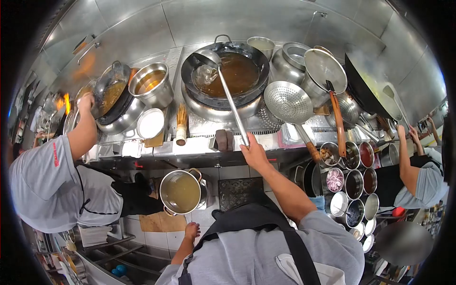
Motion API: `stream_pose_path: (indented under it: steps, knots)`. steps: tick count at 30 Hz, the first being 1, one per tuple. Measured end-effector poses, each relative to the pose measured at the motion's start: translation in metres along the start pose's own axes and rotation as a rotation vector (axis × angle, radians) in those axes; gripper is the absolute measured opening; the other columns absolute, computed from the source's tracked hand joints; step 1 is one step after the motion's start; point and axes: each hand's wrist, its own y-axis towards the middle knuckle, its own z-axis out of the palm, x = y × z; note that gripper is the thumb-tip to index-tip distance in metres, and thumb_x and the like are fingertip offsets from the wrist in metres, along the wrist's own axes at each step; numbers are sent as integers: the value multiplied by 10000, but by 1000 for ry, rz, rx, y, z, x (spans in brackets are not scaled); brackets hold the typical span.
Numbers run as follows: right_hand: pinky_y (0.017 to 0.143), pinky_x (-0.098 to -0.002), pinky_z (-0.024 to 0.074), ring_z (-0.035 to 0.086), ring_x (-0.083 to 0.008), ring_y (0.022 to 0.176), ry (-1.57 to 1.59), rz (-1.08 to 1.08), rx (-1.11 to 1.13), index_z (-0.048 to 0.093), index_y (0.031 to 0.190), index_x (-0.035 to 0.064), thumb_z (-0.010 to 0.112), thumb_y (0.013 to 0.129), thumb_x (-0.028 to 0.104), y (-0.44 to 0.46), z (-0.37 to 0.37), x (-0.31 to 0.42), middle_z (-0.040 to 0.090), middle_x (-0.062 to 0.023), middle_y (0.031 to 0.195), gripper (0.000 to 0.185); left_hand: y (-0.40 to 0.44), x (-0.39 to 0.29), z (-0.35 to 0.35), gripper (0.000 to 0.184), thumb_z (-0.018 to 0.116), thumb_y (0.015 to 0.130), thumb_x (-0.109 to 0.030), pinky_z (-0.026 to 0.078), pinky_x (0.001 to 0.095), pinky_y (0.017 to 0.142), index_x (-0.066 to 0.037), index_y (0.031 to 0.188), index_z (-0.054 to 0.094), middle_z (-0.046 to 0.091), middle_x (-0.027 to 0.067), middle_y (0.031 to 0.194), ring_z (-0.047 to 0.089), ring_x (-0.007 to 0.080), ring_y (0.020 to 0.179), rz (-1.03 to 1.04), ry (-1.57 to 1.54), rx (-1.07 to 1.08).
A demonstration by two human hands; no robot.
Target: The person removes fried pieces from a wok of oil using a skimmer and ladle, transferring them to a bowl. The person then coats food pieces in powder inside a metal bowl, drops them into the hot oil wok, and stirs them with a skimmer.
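Observation:
My right hand (255,154) is closed around the long steel handle of a ladle (229,97). The ladle's bowl hangs over the left side of a big black wok (262,84), which holds brown liquid. Just below that bowl, a clear, glassy patch shows on the liquid. My left hand (192,231) hangs low, fingers loosely bent and holding nothing. It is nearest to a steel stockpot (164,203) of cloudy yellowish liquid, apart from it. Right of the wok rests a perforated skimmer (288,102) with a wooden handle.
A bamboo brush (181,124) and a steel pot of amber liquid (154,90) stand left of the wok. Several seasoning tins (354,184) crowd the right. A co-worker at left (57,185) works a smaller wok near flames; another (418,175) is at right.

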Motion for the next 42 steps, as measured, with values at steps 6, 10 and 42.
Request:
stream_pose_path:
  steps: [6,10,42]
  knots:
    - [784,-415,499,662,-358,897,209,146,-116,302,1418,126,638,875,143,-65,-45,2,652,-233,974,638,4,-11,10,393,600,855,-187,497,351,565,-62,1216,507,596,82,850,599,211,667,-24,-206,-114]
    - [612,-338,464,577,-207,684,216,253,-238,275,1436,112,660,855,96,-101,-78,-26,624,-136,909,697,-4,13,10,367,599,856,-190,494,349,564,-63,1192,524,598,80,843,597,208,666,-45,-32,-51]
    - [507,-301,510,569,-202,562,555,1083,506,524,869,70,511,946,207,-18,-43,-358,551,-62,675,157,-82,48,183,395,554,755,-338,505,464,821,-5,899,709,672,244,943,649,394,915,-89,176,-525]
